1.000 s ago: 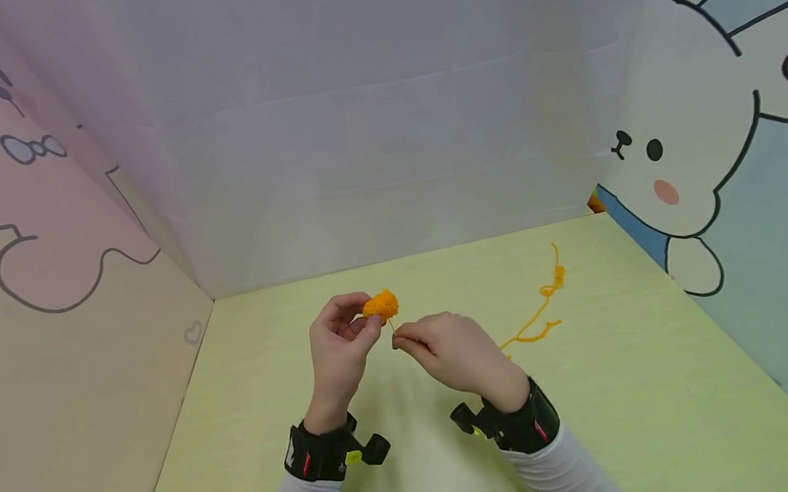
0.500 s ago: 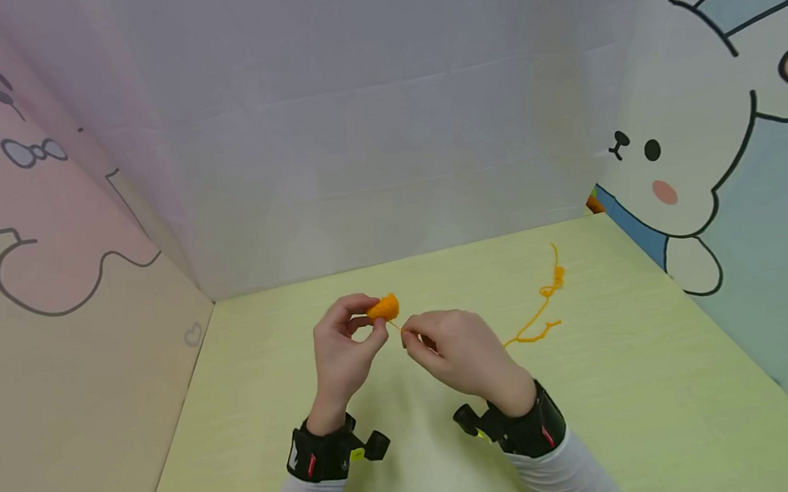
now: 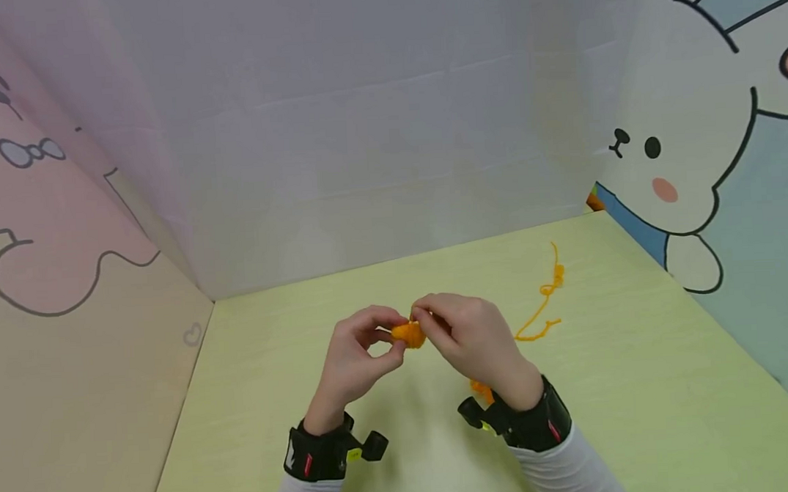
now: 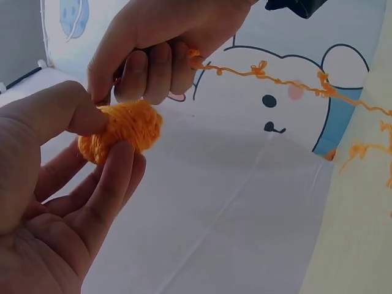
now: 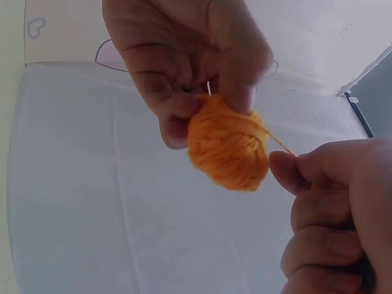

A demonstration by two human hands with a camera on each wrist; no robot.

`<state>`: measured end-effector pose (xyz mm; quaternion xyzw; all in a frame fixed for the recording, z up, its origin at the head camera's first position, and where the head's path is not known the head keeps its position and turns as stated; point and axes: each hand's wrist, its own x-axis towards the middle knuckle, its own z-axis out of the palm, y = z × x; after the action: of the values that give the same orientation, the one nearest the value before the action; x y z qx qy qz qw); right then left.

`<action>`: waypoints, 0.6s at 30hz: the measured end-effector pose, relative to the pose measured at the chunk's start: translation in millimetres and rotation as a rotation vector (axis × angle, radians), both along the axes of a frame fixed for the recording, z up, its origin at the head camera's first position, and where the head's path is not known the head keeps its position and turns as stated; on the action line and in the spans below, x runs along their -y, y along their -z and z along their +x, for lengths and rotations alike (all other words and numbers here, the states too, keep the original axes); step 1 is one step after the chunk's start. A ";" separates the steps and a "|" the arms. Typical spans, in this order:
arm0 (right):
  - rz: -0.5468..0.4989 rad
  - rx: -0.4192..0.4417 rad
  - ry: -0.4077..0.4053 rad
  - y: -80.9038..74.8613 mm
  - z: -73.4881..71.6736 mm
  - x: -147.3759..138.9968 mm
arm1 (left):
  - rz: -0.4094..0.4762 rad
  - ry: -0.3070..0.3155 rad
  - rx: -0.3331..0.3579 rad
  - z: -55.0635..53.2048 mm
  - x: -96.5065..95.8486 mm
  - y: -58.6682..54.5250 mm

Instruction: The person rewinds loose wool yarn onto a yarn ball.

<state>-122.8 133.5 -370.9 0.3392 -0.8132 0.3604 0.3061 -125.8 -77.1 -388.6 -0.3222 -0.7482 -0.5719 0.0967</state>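
A small orange ball of yarn (image 3: 409,335) is pinched between the thumb and fingers of my left hand (image 3: 361,354). Close on its right, my right hand (image 3: 467,338) pinches the yarn strand (image 5: 280,143) that comes off the ball, thumb against forefinger, other fingers curled. In the right wrist view the strand runs taut from the ball to those fingertips. A knotted length of the yarn (image 4: 260,72) trails out of the right fist in the left wrist view. In the head view a bit of orange yarn (image 3: 482,390) shows below the right hand, partly hidden by the wrist.
More loose, tangled orange yarn (image 3: 547,298) lies on the light green table (image 3: 651,381), at the right rear. A white curtain (image 3: 390,151) stands behind the table, with cartoon-printed panels on both sides. Black camera bands (image 3: 320,449) circle both wrists.
The ball and left hand have shifted right and slightly nearer. My right hand has swung from below right of the ball up to its upper right edge, carrying the strand around it.
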 end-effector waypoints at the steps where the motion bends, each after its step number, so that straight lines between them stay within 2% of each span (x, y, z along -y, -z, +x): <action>1: 0.005 -0.003 0.005 0.0 -0.9 -0.8 | 0.000 0.028 0.005 -0.1 0.2 0.1; 5: 0.014 0.007 0.015 -0.4 -2.7 -2.1 | 0.024 0.128 0.000 0.5 1.7 -1.4; 9: 0.009 0.055 0.023 -0.4 -2.3 -0.5 | 0.068 0.172 -0.004 2.4 0.7 -4.4; 14: -0.027 0.112 0.078 -1.3 -0.8 3.7 | 0.107 0.144 0.022 3.4 -6.9 -4.1; 18: -0.060 0.117 0.111 -3.0 -1.3 4.9 | 0.117 0.107 0.055 4.1 -13.4 -4.0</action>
<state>-124.0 128.7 -367.9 0.2627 -0.8362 0.3862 0.2873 -121.7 -63.7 -384.6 -0.3396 -0.6977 -0.6275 0.0640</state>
